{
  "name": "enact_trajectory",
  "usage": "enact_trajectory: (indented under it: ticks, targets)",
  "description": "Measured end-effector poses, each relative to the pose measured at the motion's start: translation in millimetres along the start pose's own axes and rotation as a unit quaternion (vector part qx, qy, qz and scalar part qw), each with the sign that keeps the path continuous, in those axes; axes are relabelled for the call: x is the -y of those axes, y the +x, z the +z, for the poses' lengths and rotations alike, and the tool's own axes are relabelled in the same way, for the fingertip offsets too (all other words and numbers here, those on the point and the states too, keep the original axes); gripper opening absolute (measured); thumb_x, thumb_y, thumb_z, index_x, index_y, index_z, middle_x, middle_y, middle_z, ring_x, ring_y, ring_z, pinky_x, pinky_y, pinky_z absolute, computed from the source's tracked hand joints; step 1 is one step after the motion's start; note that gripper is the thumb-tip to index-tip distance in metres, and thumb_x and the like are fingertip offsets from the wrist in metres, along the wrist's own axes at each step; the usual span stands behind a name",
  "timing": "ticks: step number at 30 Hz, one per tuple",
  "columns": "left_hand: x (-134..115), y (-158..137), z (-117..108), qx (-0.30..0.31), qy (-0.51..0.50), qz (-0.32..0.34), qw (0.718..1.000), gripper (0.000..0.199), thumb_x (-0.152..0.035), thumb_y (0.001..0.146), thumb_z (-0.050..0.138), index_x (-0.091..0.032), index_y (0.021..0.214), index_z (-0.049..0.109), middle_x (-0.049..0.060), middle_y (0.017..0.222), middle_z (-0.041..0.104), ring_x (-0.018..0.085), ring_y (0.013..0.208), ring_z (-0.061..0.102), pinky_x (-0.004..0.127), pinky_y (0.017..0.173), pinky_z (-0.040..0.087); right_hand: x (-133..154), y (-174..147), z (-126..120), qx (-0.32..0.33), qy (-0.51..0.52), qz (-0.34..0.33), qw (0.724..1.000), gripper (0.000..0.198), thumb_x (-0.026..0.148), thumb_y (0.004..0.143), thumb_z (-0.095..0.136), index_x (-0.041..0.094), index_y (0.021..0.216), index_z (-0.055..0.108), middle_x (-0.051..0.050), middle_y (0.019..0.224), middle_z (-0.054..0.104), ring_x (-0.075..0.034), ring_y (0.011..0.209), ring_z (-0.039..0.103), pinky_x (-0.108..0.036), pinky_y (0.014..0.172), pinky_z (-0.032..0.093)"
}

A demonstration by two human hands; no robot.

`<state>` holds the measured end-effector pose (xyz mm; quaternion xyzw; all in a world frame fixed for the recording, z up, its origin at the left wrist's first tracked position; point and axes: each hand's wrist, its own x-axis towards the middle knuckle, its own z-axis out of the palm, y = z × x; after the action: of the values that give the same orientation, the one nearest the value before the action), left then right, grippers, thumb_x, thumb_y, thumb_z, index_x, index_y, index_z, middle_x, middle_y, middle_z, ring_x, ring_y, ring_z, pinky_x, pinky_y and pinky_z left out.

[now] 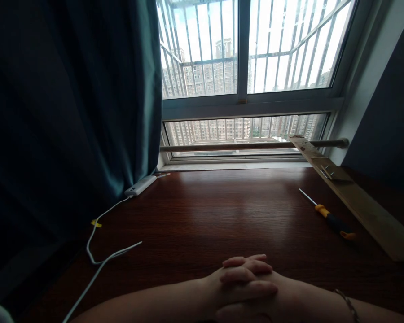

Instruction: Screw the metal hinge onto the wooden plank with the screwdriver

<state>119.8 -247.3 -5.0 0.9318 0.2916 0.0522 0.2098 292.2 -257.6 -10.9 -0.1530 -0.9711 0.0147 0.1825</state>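
My left hand (218,287) and my right hand (284,291) are clasped together at the bottom centre, resting low over the dark wooden tabletop (202,215). Their fingers interlace and fold over each other, with no object visible between them. The lower parts of both hands run out of the frame. A thin bracelet (347,305) circles my right wrist. Beyond my right hand lies a screwdriver (333,222) with a yellow and black handle, its metal tip pointing away to the left. Neither hand touches it.
A long wooden board (360,202) with several screws or nails lies at the right, its far end by a horizontal rail (229,147). At left, a white power strip (141,185) with a white cable (90,237) sits beside a dark blue curtain (134,89). A barred window stands behind.
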Motion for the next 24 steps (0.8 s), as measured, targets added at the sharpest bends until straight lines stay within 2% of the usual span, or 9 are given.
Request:
enact_trajectory:
  ticks: [3,5,8,10,13,19,24]
  targets:
    - [-4.8,1.6,4.9,-0.019,-0.008,-0.032,0.999,0.031,-0.041,0.08,0.049,-0.036,0.108,0.063,-0.006,0.116,0.059,0.02,0.124,0.04,0.023,0.092,0.04,-0.2,0.0,1.2,0.001,-0.001,0.002,1.0,0.05,0.041,0.087,0.048,0.046,0.133,0.03,0.008,0.142,0.025,-0.023,0.132,0.017,-0.039,0.107,0.028]
    - [-5.0,0.3,2.8,-0.028,-0.02,-0.032,0.999,0.033,-0.043,0.08,0.048,-0.034,0.108,0.064,-0.006,0.119,0.057,0.02,0.125,0.039,0.024,0.098,0.034,0.0,0.3,1.7,0.003,-0.006,0.002,1.0,0.048,0.04,0.088,0.047,0.045,0.133,0.031,0.008,0.141,0.027,-0.022,0.132,0.017,-0.038,0.107,0.027]
    - [-0.9,-4.5,-8.9,0.002,-0.064,0.051,0.997,0.041,-0.041,0.082,0.045,-0.033,0.121,0.053,-0.008,0.134,0.045,0.018,0.129,0.033,0.024,0.106,0.02,0.1,1.0,1.6,0.005,-0.01,0.003,1.0,0.046,0.041,0.088,0.046,0.043,0.132,0.034,0.007,0.14,0.03,-0.021,0.131,0.018,-0.036,0.107,0.028]
    - [2.3,-7.4,-17.7,0.035,-0.092,0.093,0.991,0.047,-0.038,0.082,0.046,-0.033,0.128,0.045,-0.009,0.14,0.036,0.017,0.13,0.03,0.023,0.108,0.016,0.0,1.3,0.9,0.008,-0.009,0.005,1.0,0.043,0.041,0.089,0.045,0.043,0.131,0.036,0.007,0.14,0.03,-0.021,0.131,0.019,-0.036,0.107,0.028]
    - [3.2,-9.2,-23.6,0.047,-0.104,0.096,0.989,0.05,-0.04,0.08,0.048,-0.033,0.129,0.043,-0.008,0.14,0.035,0.018,0.129,0.03,0.026,0.107,0.018,0.0,2.0,-0.3,0.018,-0.003,0.005,1.0,0.042,0.041,0.089,0.044,0.044,0.13,0.037,0.007,0.139,0.031,-0.021,0.132,0.017,-0.036,0.107,0.029]
    - [-2.8,-5.5,-14.1,0.026,-0.036,0.015,0.999,0.043,-0.046,0.08,0.043,-0.034,0.12,0.054,-0.006,0.122,0.054,0.02,0.125,0.035,0.025,0.096,0.032,0.5,2.7,0.8,0.016,-0.002,0.014,1.0,0.043,0.042,0.089,0.044,0.042,0.131,0.036,0.006,0.139,0.033,-0.021,0.131,0.019,-0.036,0.107,0.029]
    - [2.1,-0.7,-8.8,0.032,0.006,0.046,0.998,0.044,-0.048,0.08,0.04,-0.034,0.118,0.056,-0.006,0.118,0.056,0.019,0.121,0.04,0.022,0.093,0.035,-1.6,0.8,3.5,0.0,-0.007,-0.007,1.0,0.049,0.043,0.088,0.046,0.046,0.133,0.028,0.008,0.142,0.025,-0.022,0.132,0.017,-0.039,0.106,0.029]
